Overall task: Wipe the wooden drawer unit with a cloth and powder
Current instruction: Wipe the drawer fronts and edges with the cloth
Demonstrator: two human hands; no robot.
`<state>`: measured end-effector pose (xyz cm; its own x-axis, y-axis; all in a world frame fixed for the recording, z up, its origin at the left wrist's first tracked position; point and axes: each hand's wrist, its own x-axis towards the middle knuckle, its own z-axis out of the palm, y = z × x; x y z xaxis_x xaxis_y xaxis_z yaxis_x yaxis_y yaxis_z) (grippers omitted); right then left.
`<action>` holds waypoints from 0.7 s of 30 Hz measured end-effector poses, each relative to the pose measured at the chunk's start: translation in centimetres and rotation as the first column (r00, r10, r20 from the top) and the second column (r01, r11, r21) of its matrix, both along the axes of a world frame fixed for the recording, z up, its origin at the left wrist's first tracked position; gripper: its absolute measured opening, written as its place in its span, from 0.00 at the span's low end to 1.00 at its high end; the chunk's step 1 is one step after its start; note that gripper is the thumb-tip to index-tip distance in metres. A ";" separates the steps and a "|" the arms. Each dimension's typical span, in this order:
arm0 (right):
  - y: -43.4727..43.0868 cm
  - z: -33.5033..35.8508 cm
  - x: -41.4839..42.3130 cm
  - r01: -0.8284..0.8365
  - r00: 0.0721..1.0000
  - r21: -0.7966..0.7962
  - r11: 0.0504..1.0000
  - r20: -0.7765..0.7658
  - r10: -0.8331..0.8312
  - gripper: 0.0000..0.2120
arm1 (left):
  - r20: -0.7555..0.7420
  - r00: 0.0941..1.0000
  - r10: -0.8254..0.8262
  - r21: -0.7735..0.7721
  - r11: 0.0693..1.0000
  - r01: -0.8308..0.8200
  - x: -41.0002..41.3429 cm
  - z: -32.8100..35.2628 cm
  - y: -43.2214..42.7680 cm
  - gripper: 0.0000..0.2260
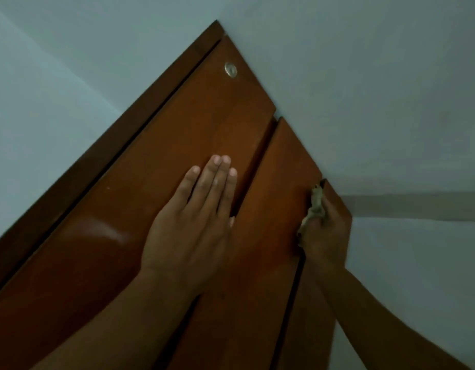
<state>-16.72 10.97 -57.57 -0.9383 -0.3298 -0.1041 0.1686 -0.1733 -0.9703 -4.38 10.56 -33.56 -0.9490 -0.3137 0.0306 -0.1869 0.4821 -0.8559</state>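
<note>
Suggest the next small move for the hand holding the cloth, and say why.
Probably draw the cloth along the dark gap towards the person. The right hand grips the cloth bunched at the far end of that gap, so most of the gap lies nearer and seems the natural stretch to wipe next. The left hand lies flat on the drawer unit, which should steady it.

Wall (364, 102) hems drawer unit (204, 116) on R; slots (258, 158) prob. narrow.
</note>
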 end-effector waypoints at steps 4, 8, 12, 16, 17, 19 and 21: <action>3.4 4.8 7.0 0.019 0.967 -0.184 0.983 -0.247 -0.065 0.25 | -0.104 0.994 -0.033 0.031 0.999 0.037 0.2 -0.2 -0.2 0.28; 0.4 7.4 8.4 -0.217 0.721 -0.297 0.930 -0.691 -0.052 0.21 | -0.079 0.996 -0.043 0.011 0.999 0.044 0.2 0.0 -0.2 0.29; -3.5 6.3 1.2 -0.170 0.714 -0.315 0.934 -0.692 -0.104 0.21 | -0.063 0.998 -0.032 0.011 0.999 0.032 0.1 -0.1 -0.6 0.28; -5.7 7.1 -5.6 -0.052 0.739 -0.283 0.958 -0.656 -0.154 0.24 | -0.047 0.997 -0.067 0.006 0.998 0.067 0.2 -0.3 -1.1 0.29; -6.4 6.9 -6.6 -0.022 0.779 -0.283 0.959 -0.606 -0.161 0.24 | -0.049 0.997 -0.064 0.015 0.998 0.065 0.2 -0.2 -1.1 0.30; -6.6 6.5 -7.9 0.061 0.899 -0.297 0.953 -0.398 -0.182 0.23 | -0.051 0.997 -0.061 0.033 0.998 0.062 0.1 -0.2 -1.0 0.30; -5.2 6.8 -8.2 0.154 0.977 -0.239 0.959 -0.111 -0.184 0.21 | -0.055 0.997 -0.058 0.044 0.997 0.060 0.0 -0.1 -0.9 0.31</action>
